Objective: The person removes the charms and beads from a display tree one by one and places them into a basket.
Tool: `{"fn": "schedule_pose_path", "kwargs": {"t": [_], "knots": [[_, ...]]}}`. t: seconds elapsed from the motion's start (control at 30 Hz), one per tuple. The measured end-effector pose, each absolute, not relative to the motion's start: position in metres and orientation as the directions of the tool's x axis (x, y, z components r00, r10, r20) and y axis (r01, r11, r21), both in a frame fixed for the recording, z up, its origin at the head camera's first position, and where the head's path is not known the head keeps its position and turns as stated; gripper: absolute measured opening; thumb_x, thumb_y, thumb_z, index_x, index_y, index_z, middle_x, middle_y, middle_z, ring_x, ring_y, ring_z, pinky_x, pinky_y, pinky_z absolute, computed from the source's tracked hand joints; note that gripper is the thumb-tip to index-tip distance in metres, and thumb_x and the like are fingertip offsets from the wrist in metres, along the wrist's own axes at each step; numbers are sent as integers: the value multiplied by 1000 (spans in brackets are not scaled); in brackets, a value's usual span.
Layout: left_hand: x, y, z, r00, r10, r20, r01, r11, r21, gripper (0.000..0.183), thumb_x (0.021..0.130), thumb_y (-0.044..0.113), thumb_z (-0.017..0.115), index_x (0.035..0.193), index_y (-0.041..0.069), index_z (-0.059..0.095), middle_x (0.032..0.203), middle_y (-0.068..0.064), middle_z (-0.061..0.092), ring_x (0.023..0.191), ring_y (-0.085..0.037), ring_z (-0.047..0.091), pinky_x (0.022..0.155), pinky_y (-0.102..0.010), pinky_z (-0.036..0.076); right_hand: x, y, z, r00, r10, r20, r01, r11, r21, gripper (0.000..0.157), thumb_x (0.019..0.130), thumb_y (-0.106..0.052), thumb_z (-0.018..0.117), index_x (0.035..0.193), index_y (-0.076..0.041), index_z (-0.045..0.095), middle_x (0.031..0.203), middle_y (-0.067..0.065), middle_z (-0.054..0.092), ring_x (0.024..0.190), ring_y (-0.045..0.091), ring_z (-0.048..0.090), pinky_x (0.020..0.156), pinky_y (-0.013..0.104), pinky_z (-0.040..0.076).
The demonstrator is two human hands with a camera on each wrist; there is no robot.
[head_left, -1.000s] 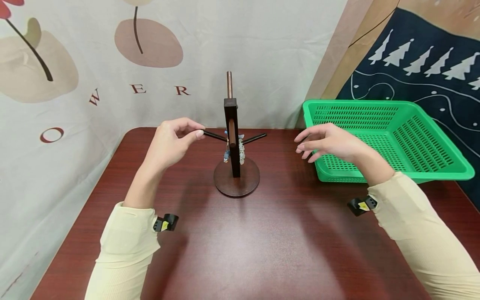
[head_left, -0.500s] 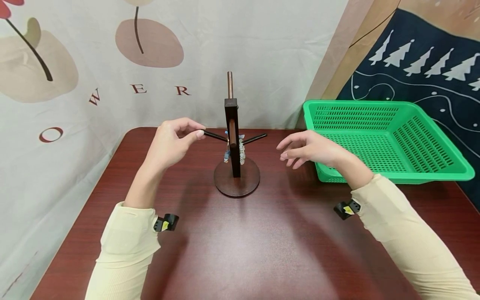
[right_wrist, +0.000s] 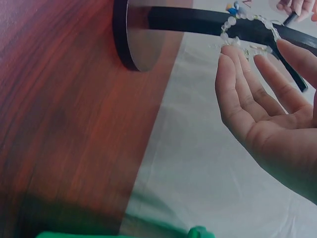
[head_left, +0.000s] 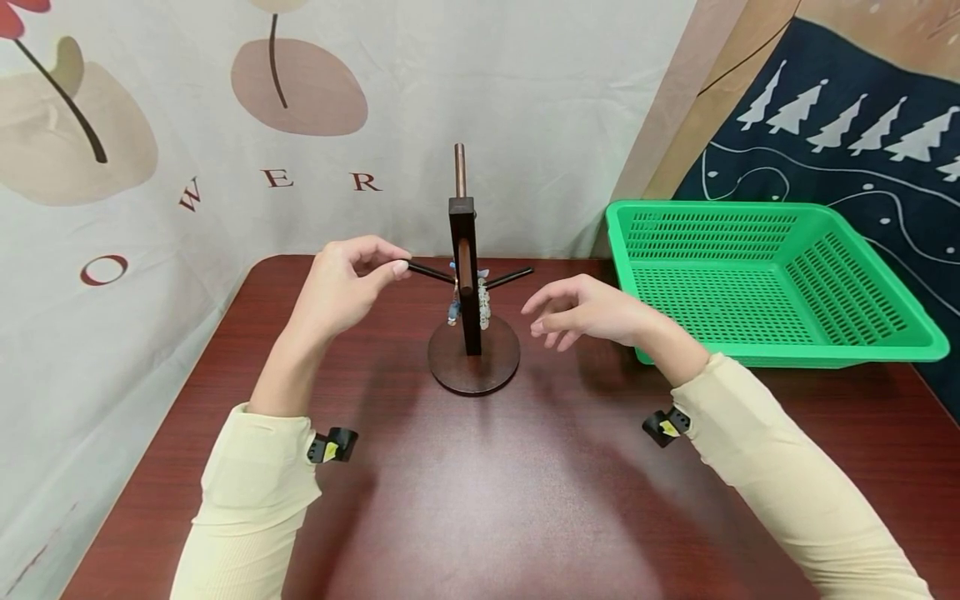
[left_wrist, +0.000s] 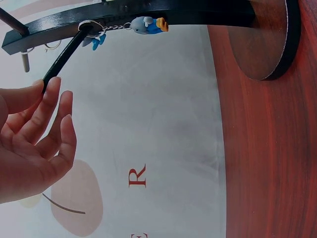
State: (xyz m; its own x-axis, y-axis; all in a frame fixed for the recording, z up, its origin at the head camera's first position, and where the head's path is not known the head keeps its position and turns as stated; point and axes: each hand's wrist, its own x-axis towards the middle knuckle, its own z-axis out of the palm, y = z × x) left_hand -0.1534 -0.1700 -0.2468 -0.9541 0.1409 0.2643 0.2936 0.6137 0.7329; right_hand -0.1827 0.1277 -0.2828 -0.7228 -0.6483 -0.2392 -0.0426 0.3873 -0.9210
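Note:
A dark wooden stand (head_left: 472,333) with a round base and several pegs stands on the table. My left hand (head_left: 341,283) pinches the tip of its left peg (head_left: 431,272) between thumb and fingers. From that peg hangs a keychain (left_wrist: 147,26) with a small blue-grey figure, seen best in the left wrist view. A clear beaded bracelet (right_wrist: 231,21) hangs on the right peg (head_left: 513,275). My right hand (head_left: 592,312), fingers loosely bent and holding nothing, is just right of the stand, near the bracelet. Whether the fingertips touch the beads cannot be told.
A green plastic basket (head_left: 750,354) with slotted walls sits at the right rear of the reddish-brown table (head_left: 480,500). Behind the table hangs a pale printed cloth (head_left: 540,108). A dark cloth with white trees (head_left: 798,108) is at the right.
My right hand has moved left, away from the basket's edge and closer to the stand. My left hand keeps its pinch on the left peg, and the stand has not visibly moved.

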Motion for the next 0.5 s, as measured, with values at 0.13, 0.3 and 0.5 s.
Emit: {"fn": "schedule_pose_path", "kwargs": {"t": [0.13,0.3,0.5], "knots": [[-153,-170,-247,-954,142,264,294,613,733,13,86,13,64,95,5,69,81,-7,68,67,-7,54,59,-22,35,-181,121,-286,-711,-662,-236,-47,380,-924,30,87,-4,57,116,2,56,97,16,65,83,34,61,72,42,51],[-153,-170,-246,-955,143,260,291,616,732,13,87,14,63,95,6,69,82,-7,68,68,-6,55,60,-22,36,-181,112,-290,-704,-672,-231,-41,362,-931,29,86,-3,58,115,1,57,95,16,65,83,35,60,72,44,50],[-152,-170,-245,-954,149,259,295,615,731,14,87,14,63,96,6,69,82,-8,68,70,-6,56,60,-22,36,-181,100,-293,-701,-678,-220,-38,343,-938,30,86,-3,58,116,0,56,95,16,65,84,41,59,73,47,49]]}}
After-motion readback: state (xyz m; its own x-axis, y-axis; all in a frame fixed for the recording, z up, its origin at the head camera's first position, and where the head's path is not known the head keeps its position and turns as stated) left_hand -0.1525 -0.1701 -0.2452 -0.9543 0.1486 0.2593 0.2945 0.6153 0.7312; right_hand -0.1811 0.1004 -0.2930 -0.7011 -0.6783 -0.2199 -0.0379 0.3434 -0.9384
